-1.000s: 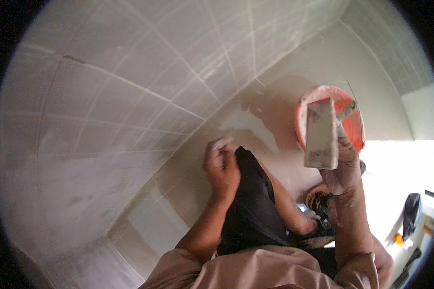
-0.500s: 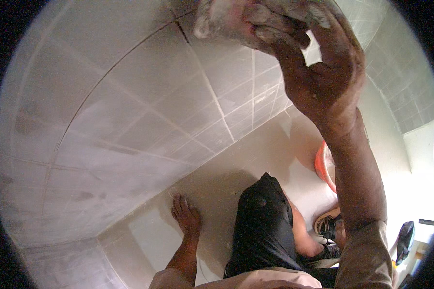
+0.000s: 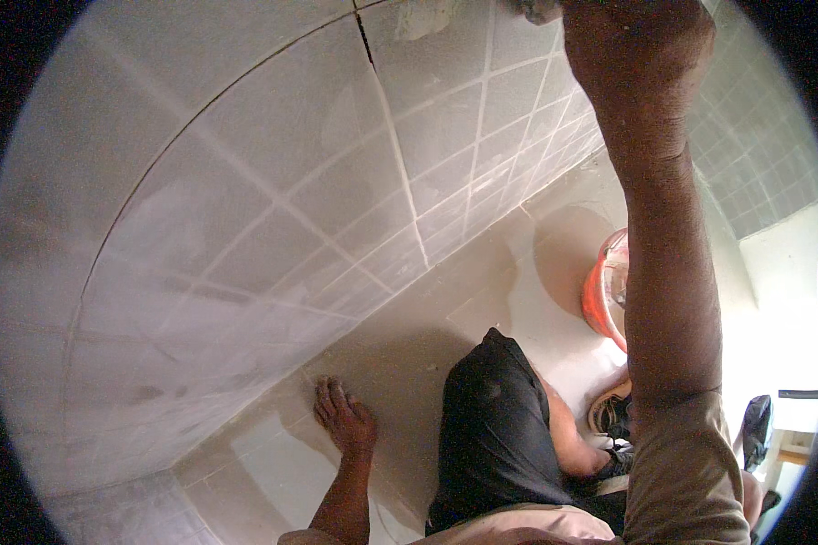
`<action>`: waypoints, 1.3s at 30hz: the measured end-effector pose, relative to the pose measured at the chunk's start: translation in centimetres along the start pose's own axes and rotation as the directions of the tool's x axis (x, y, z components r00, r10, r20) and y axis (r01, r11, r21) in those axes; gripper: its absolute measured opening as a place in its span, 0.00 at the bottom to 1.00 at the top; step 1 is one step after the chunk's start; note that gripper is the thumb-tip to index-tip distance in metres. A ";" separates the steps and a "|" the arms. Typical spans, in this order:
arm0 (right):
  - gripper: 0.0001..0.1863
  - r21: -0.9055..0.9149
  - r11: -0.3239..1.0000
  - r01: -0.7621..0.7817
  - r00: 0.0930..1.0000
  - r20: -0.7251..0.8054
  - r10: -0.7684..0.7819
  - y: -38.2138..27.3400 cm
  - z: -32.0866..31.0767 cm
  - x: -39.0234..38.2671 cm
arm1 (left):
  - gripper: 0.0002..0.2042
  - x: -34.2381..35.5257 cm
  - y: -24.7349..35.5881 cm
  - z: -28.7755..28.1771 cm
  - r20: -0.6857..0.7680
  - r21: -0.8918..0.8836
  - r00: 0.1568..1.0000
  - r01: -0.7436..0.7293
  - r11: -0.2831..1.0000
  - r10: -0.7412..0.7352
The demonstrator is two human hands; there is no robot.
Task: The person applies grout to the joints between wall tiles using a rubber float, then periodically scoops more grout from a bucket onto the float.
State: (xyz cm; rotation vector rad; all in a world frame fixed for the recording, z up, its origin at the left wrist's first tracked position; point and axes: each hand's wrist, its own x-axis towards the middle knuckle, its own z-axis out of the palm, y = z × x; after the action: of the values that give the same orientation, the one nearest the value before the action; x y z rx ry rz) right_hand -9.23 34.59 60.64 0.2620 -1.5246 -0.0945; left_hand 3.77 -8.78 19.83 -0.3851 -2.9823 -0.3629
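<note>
My right hand is raised to the top of the picture, close to the grey tiled wall. Its fingers are mostly cut off by the upper edge; only a pale-smeared fingertip or a bit of what they hold shows left of the wrist. Half a second ago these fingers were closed around a whitish, pink-tinged wad. My left hand lies flat on the floor beside the foot of the wall, fingers spread, with white residue on them. Light joint lines cross the tiles, and one joint near the top is dark.
An orange-red bucket with pale residue inside stands on the floor, partly behind my right forearm. My bent knee in black cloth is between my arms. A shoe shows by the bucket. More tiled wall rises at the right.
My right hand has moved up, mostly beyond the upper edge, and the wad is out of sight. More wall and bucket show as the view has shifted. My left hand stays on the floor.
</note>
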 end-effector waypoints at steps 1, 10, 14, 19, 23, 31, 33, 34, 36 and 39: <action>0.05 0.059 0.970 -0.234 0.972 0.028 0.233 -0.4 -0.4 0.3 | 0.26 0.3 0.8 -0.6 0.005 -0.015 1.000 -0.002 1.000 0.002; 0.07 0.612 0.320 -0.723 0.687 0.595 0.416 -0.3 -2.4 -0.2 | 0.27 0.9 1.6 -2.3 0.099 -0.086 0.990 0.113 0.990 -0.104; 0.14 0.381 0.882 -0.279 0.763 0.645 -0.037 -5.4 -2.6 -3.2 | 0.26 -1.1 -1.5 0.6 0.044 0.072 0.999 -0.003 0.997 0.000; 0.14 -0.033 0.991 -0.127 0.843 0.522 0.126 -3.5 -4.5 -0.8 | 0.25 0.6 2.3 -2.6 0.153 0.017 0.981 0.120 0.993 -0.122; 0.10 0.213 0.977 0.024 0.889 0.442 -0.118 -2.9 -3.2 -3.9 | 0.25 -0.5 -1.1 -0.1 0.057 0.011 0.997 0.044 0.999 -0.044; 0.05 0.130 0.888 -0.441 0.805 0.495 0.327 1.3 -3.7 -0.9 | 0.27 1.1 2.2 -2.7 0.089 -0.053 0.996 0.034 0.998 -0.029; 0.05 0.032 0.985 -0.167 0.826 0.550 0.122 -2.2 -3.8 -2.5 | 0.28 2.0 3.4 -4.0 0.194 0.005 0.971 0.142 0.990 -0.140; 0.06 0.141 0.972 -0.188 0.835 0.544 0.083 -4.3 -3.5 -3.9 | 0.28 1.4 2.1 -4.0 0.168 0.016 0.975 0.144 0.989 -0.145; 0.07 0.398 0.791 -0.465 0.824 0.520 0.223 -4.5 -3.1 -7.1 | 0.29 -0.8 -1.4 -1.0 0.161 0.246 0.986 0.006 0.969 -0.047; 0.11 0.358 0.471 -0.806 0.591 0.472 0.654 1.4 -5.2 -4.4 | 0.30 -1.2 -0.1 -0.3 0.134 0.115 0.987 0.071 0.991 -0.087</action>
State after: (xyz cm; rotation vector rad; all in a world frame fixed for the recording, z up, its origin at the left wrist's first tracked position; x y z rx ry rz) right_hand -4.39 37.51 56.55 -0.0045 -1.7985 1.0874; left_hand 4.95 -9.26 19.90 -0.2925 -3.1430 -0.1840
